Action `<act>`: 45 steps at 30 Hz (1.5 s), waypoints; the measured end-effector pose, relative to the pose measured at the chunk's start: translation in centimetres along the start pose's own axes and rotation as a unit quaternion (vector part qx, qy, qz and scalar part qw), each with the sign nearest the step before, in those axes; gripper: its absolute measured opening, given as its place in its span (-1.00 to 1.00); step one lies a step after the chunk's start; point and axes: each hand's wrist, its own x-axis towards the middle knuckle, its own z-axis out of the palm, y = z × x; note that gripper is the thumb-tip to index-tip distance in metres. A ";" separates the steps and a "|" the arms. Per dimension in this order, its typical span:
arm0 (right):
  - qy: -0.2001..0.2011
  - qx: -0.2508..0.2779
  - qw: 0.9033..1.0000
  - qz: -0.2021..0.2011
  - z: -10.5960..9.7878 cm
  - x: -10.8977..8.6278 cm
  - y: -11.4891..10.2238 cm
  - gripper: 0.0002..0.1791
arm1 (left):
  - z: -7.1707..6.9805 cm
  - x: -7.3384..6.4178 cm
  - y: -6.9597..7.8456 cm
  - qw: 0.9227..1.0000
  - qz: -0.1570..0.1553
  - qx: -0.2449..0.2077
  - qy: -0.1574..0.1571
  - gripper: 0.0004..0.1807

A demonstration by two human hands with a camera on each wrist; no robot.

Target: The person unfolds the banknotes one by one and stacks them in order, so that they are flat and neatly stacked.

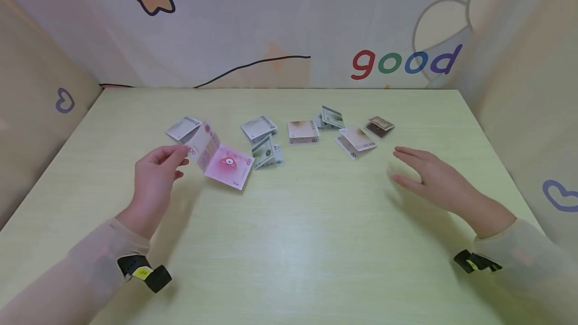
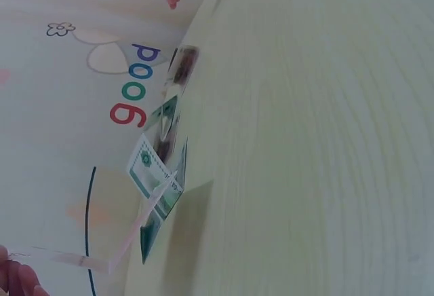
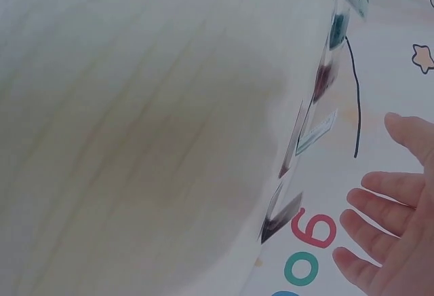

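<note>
Between thumb and fingers, my left hand (image 1: 155, 172) pinches one end of a pink banknote (image 1: 230, 166). The note has a fold across its middle and is held up over the table, its far half sloping to the right. In the left wrist view, only the fingertips and the note's thin edge (image 2: 125, 248) show. My right hand (image 1: 429, 177) hovers over the right side of the table with fingers extended, holding nothing. Nearest to it lie a folded brown banknote (image 1: 358, 139) and a small dark brown folded note (image 1: 381, 125).
Folded notes lie in a loose row: a pale note (image 1: 182, 128) partly behind the pink one, another pale note (image 1: 259, 127), a green note (image 1: 263, 152), a brown note (image 1: 303, 131) and a greenish note (image 1: 331, 117). Printed cloth walls (image 1: 271, 24) bound the table (image 1: 289, 245).
</note>
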 end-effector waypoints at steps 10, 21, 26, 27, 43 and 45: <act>-0.016 0.017 1.000 0.007 0.3 0.1 -0.6 -0.33 | 0.4 -2.3 -0.6 0.997 -0.034 -0.057 -0.029 -0.87; -0.021 0.016 1.000 0.009 0.5 0.3 -1.4 -0.34 | 2.7 -4.3 -1.1 0.992 -0.049 -0.089 -0.068 -0.89; -0.023 0.014 1.000 0.006 0.7 0.5 -2.0 -0.35 | 4.1 -5.1 -1.1 0.991 -0.055 -0.095 -0.083 -0.83; -0.025 0.015 1.000 0.006 0.8 0.5 -2.2 -0.35 | 4.4 -5.2 -1.1 0.990 -0.056 -0.095 -0.085 -0.84; -0.045 0.036 0.998 0.003 1.8 0.4 -4.7 -0.35 | 8.8 -6.4 -1.6 0.988 -0.048 -0.111 -0.100 -0.93; -0.045 0.038 0.998 0.001 1.9 0.4 -5.2 -0.35 | 9.2 -6.5 -1.6 0.987 -0.044 -0.113 -0.102 -0.93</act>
